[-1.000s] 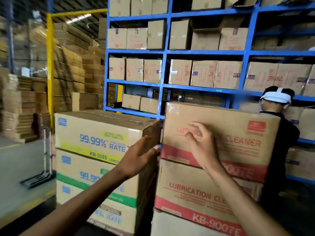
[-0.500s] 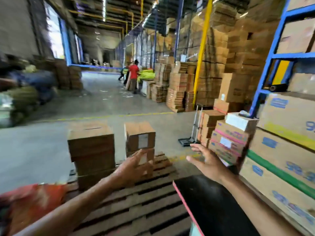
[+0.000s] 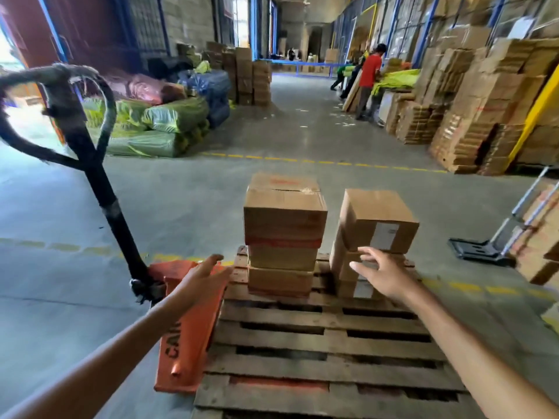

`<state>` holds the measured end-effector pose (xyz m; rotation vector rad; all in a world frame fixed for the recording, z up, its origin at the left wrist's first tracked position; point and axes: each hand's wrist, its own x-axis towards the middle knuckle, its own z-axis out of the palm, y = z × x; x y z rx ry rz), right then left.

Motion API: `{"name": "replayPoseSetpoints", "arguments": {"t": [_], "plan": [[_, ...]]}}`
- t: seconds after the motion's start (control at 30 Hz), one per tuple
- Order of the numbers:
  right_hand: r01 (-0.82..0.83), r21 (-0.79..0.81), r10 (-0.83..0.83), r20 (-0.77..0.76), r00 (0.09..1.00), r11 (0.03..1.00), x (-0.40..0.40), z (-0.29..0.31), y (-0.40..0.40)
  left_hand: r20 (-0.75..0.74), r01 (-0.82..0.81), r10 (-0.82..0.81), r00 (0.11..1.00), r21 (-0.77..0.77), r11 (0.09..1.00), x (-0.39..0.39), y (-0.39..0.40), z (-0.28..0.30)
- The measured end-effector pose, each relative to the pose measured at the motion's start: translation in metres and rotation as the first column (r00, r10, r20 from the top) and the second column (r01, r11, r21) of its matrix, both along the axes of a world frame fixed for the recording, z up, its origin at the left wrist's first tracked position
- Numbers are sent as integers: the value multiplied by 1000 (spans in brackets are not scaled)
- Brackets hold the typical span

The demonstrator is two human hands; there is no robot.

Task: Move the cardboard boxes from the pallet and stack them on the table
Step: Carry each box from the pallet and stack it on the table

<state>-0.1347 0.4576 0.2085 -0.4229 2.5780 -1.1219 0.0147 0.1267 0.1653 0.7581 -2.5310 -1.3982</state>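
A wooden pallet (image 3: 326,343) lies on the floor in front of me. At its far end stand two stacks of brown cardboard boxes: a left stack (image 3: 284,219) of three and a right stack (image 3: 378,222) whose top box carries a white label. My left hand (image 3: 202,279) reaches out with straight fingers, short of the left stack and touching nothing. Fingers spread, my right hand (image 3: 381,273) hovers in front of the lower boxes of the right stack and holds nothing. No table is in view.
An orange pallet jack (image 3: 187,328) with a black handle (image 3: 90,164) sits at the pallet's left. A hand truck (image 3: 496,237) stands at the right by more cartons. Green bales (image 3: 157,128) lie at the far left. A person in red (image 3: 369,77) works down the aisle.
My view has swung left from the stacked cartons to the pallet. Both hands left the cartons and now reach toward the two box stacks, which are closer and centred.
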Motion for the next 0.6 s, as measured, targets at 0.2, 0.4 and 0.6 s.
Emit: {"name": "replayPoseSetpoints", "arguments": {"t": [0.2,0.4,0.6], "plan": [[60,-84,-46,160,986,995,-118,-25,-61,40,-124,120,992,138,983,-92,-61,-29],[125,-123,-94,230,969,985,-205,-49,-110,18,-234,236,972,201,951,-177,-98,-31],[198,-127,-160,262,952,972,-297,-78,-162,26,-227,228,973,256,940,-273,-148,-44]]}}
